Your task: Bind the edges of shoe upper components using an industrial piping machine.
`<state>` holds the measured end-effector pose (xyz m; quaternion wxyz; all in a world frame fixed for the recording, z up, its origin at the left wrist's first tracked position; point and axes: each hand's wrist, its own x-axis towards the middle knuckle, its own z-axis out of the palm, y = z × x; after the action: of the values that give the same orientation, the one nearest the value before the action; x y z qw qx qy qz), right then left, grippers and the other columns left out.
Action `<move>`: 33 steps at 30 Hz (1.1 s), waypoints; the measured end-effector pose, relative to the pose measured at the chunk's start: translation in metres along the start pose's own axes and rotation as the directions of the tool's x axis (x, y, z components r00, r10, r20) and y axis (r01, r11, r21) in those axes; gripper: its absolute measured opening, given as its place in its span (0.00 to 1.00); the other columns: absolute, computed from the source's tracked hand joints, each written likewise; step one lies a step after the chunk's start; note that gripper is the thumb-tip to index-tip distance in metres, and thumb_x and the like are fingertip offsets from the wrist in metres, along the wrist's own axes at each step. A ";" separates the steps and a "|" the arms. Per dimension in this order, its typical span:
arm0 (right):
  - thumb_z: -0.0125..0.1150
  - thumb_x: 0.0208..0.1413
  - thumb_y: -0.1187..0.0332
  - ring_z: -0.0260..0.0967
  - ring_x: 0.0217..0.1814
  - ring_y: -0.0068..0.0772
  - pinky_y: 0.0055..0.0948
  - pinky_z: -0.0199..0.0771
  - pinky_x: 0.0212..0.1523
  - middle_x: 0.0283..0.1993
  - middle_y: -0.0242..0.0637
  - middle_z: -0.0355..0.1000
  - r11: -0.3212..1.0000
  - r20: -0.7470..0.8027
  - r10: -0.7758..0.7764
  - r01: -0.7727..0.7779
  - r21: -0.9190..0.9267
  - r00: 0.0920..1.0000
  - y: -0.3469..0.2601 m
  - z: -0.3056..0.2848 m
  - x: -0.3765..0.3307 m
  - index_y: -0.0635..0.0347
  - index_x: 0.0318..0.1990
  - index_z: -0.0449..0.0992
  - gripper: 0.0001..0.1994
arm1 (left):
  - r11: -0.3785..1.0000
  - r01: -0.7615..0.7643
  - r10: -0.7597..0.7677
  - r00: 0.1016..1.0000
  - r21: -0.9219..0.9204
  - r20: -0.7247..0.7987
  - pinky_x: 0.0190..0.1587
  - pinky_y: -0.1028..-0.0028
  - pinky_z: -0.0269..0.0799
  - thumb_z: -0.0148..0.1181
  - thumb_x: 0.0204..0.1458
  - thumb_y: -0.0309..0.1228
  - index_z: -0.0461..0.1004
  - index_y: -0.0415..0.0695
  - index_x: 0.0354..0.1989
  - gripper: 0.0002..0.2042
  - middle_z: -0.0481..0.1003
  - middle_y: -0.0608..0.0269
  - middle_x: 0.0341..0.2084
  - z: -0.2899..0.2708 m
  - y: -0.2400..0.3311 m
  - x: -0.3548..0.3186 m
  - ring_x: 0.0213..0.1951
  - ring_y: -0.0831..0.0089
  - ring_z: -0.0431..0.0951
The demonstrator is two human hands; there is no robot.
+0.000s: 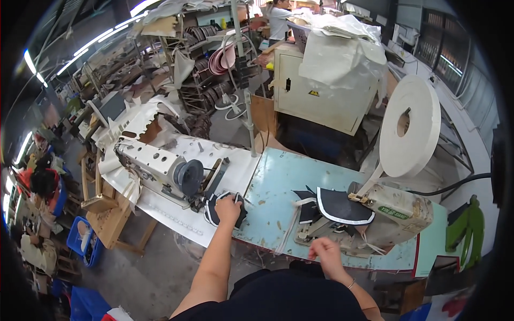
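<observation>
My left hand (229, 209) is closed on a black shoe-upper-like piece with white edging (213, 210), on the table beside the left sewing machine (160, 166). Its fingertips are partly hidden against the dark material. My right hand (327, 255) hovers at the near table edge, fingers curled in, with nothing visible in them. Just beyond it stands a binding machine (399, 214) with a cream body. Another black piece with a white edge (344, 206) lies over that machine's working end, and a smaller black piece (307, 207) with white strips is beside it.
A large roll of white tape (409, 125) stands above the binding machine, its strip running down into it. Left of the worn light-blue tabletop (278, 176) is a white one (179, 222). A metal pole (247, 107) rises behind. Beyond are a cream cabinet (321, 91) and a person (278, 24).
</observation>
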<state>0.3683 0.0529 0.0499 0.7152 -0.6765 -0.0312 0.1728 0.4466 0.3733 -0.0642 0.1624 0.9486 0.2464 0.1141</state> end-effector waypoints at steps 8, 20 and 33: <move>0.52 0.53 0.69 0.66 0.43 0.25 0.22 0.67 0.41 0.43 0.39 0.68 0.998 0.249 0.011 0.004 -0.060 0.969 0.022 0.021 0.003 0.66 0.51 0.60 0.19 | -0.457 0.403 0.343 0.902 -0.793 0.261 0.45 0.74 0.66 0.47 0.52 0.25 0.62 0.38 0.43 0.11 0.71 0.60 0.38 -0.056 0.078 -0.052 0.41 0.71 0.71; 0.53 0.49 0.76 0.70 0.27 0.23 0.20 0.71 0.26 0.29 0.34 0.70 0.960 -0.165 -0.207 0.233 0.157 0.964 -0.059 -0.050 -0.043 0.64 0.34 0.69 0.04 | 0.137 0.292 0.700 0.647 -0.946 0.301 0.37 0.78 0.68 0.58 0.45 0.27 0.71 0.36 0.36 0.10 0.74 0.62 0.30 -0.140 0.188 -0.072 0.33 0.79 0.72; 0.47 0.54 0.69 0.65 0.17 0.28 0.26 0.67 0.20 0.16 0.31 0.65 0.581 -0.184 0.082 0.103 0.807 0.980 -0.038 -0.076 -0.009 0.57 0.27 0.66 0.06 | 0.206 0.278 0.568 0.747 -0.938 0.346 0.34 0.80 0.69 0.59 0.45 0.29 0.71 0.35 0.35 0.11 0.74 0.63 0.29 -0.098 0.215 -0.069 0.30 0.80 0.73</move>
<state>0.3887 -0.0230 0.0828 0.9456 -0.2874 0.1196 0.0944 0.4509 0.1852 0.0955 0.7751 0.6254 -0.0529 -0.0734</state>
